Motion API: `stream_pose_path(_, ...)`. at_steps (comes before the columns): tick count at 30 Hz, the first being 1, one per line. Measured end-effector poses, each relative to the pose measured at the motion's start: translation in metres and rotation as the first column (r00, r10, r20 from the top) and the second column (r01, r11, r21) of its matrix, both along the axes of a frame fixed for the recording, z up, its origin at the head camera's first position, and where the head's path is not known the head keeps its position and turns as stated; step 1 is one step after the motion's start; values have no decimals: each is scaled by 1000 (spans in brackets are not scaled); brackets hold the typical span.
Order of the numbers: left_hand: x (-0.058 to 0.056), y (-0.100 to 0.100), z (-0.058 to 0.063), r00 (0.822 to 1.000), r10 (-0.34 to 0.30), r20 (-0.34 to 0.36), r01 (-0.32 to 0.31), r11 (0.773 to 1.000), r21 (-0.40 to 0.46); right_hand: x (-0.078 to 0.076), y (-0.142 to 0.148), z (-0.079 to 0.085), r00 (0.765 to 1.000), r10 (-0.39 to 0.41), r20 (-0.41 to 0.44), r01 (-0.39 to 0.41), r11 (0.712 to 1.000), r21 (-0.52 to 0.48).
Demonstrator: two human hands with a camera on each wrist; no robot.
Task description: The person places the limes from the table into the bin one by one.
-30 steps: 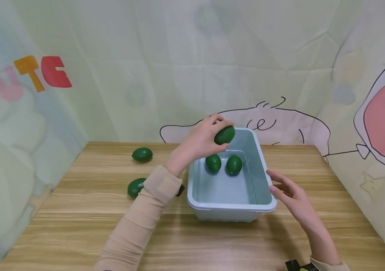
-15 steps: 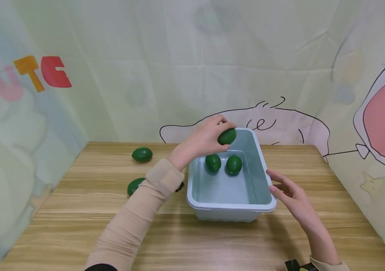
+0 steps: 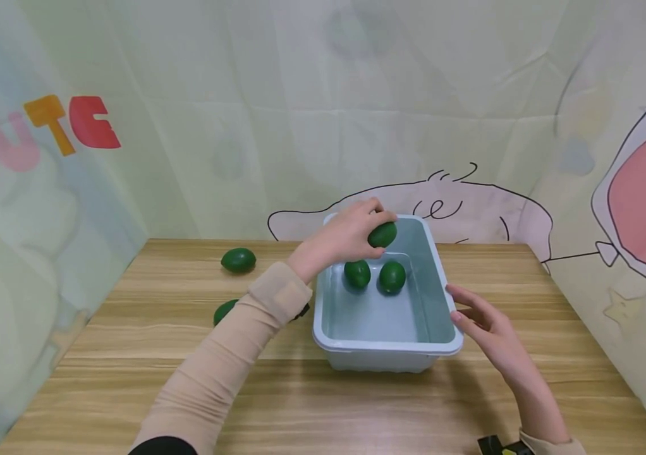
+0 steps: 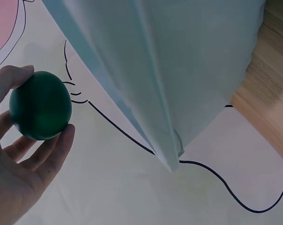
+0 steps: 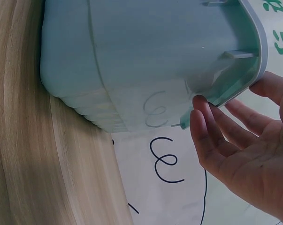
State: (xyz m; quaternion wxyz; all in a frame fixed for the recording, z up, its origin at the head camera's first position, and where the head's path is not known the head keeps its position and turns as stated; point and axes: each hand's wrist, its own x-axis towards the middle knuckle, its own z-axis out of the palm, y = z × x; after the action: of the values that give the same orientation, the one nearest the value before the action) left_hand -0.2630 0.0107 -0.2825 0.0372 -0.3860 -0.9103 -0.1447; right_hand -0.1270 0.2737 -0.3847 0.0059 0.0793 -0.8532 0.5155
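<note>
My left hand (image 3: 346, 235) holds a dark green avocado (image 3: 383, 235) between thumb and fingers, over the back part of a light blue plastic bin (image 3: 388, 347). In the left wrist view the held avocado (image 4: 41, 107) looks smooth and egg-shaped, beside the bin's outer wall (image 4: 197, 61). Two more avocados lie side by side inside on the floor, a left one (image 3: 357, 274) and a right one (image 3: 392, 277). My right hand (image 3: 490, 328) grips the bin's right rim; the right wrist view shows its thumb at the rim and curled fingers (image 5: 204, 124) just under it.
On the wooden table (image 3: 129, 379), left of the bin, lie a far avocado (image 3: 238, 260) and a nearer avocado (image 3: 224, 311) partly hidden by the left sleeve. A printed cloth backdrop (image 3: 277, 114) stands along the table's back and sides.
My left hand has shifted slightly right and lower with the avocado, and its sleeve covers more of the nearer table avocado. The right hand and the bin hold their place.
</note>
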Motion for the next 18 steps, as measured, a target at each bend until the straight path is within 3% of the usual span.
stream_pose_path(9, -1, 4, -2, 1000, -20, 2, 20, 999, -45, 1, 1, 0, 1000, 1, -22, -1, 1000, -9)
stream_pose_path(18, -1, 6, -5, 1000, -2, 26, 4, 998, -65, 1, 1, -1, 1000, 0, -14, 0, 1000, -8)
